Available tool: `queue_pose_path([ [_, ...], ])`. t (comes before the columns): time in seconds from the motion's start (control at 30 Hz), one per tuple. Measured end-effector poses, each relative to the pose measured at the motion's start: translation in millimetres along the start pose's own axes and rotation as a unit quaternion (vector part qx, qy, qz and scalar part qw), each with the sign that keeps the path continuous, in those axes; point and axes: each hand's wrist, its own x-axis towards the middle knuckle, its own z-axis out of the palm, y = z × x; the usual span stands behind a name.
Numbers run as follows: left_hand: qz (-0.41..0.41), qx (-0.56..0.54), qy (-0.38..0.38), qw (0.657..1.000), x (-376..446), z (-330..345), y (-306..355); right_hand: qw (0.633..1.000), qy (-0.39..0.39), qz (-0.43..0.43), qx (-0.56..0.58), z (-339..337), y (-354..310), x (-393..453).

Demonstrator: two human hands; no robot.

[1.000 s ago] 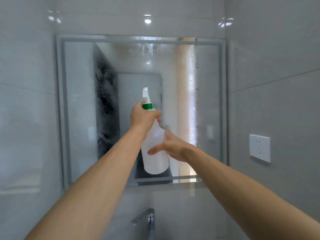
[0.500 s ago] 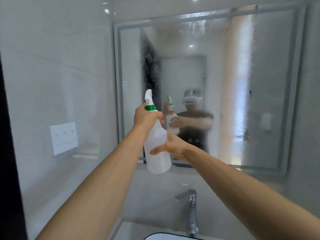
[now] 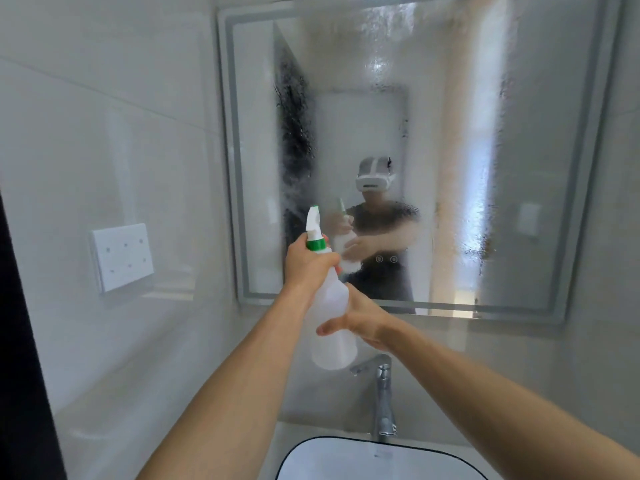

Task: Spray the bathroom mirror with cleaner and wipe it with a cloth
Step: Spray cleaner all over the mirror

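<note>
A framed bathroom mirror hangs on the wall ahead, its glass wet and streaked with spray droplets. I hold a translucent white spray bottle with a green collar and white nozzle upright in front of the mirror's lower left part. My left hand grips the bottle's neck at the trigger. My right hand cups the bottle's body from the right side. No cloth is in view.
A chrome faucet stands below the bottle over a white sink basin with a dark rim. A white wall switch plate sits on the left tiled wall. A dark door edge runs down the far left.
My view has swung left and down, so the mirror now sits to the upper right and the sink and faucet have come into sight. Both hands keep the same hold on the bottle.
</note>
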Motion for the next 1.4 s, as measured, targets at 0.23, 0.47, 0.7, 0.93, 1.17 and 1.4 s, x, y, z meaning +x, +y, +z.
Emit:
queue_pose_path([
  [0.23,0.045,-0.011,-0.083,0.995,-16,64,-4,0.994,0.102,0.034,0.004,-42,21,-39],
  [0.47,0.03,0.002,-0.112,0.993,-27,115,-17,0.986,0.147,0.079,-0.011,-78,43,-73],
  [0.7,0.051,0.0,-0.184,0.982,-35,141,-18,0.977,0.192,0.095,0.0,-94,53,-95],
  [0.93,0.088,0.016,-0.226,0.97,-54,169,-25,0.966,0.231,0.115,-0.017,-113,66,-122],
  [1.17,0.098,-0.018,-0.349,0.932,-90,193,-33,0.95,0.287,0.124,-0.011,-131,81,-173],
  [1.4,-0.038,-0.084,-0.517,0.851,-151,202,-87,0.928,0.338,0.153,0.026,-135,127,-247],
])
